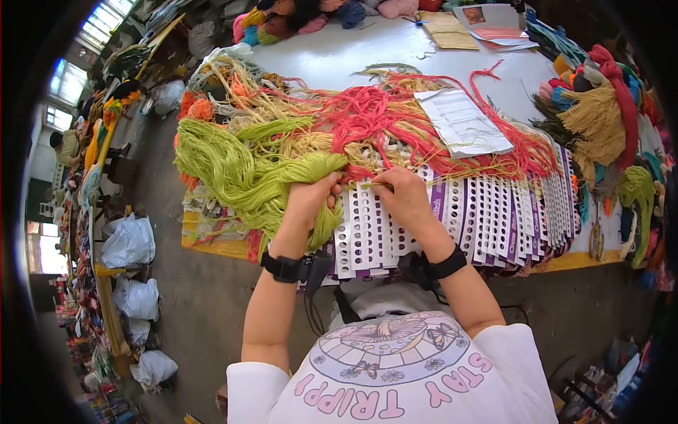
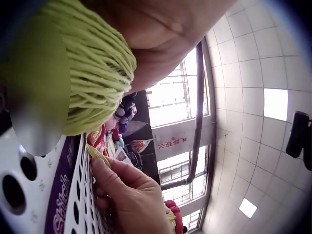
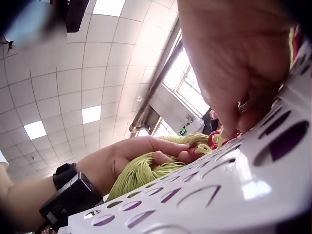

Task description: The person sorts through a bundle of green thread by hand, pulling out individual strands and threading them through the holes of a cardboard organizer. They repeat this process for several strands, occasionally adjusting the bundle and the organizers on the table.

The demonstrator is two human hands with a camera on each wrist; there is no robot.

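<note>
While left hand [image 1: 309,201] angles inward, clutching green yarn [image 1: 244,173], right hand [image 1: 406,199], bent inward, seemingly pinches thin strand [image 1: 369,185].

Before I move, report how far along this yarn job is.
Coral yarn already looks attached at the far ends of the white perforated cards. The left hand grips a lime yarn skein; the right hand pinches a green strand by the leftmost cards. Seemingly left: most of that skein, bunched.

Bright windows, glare, dark curved edges
</note>
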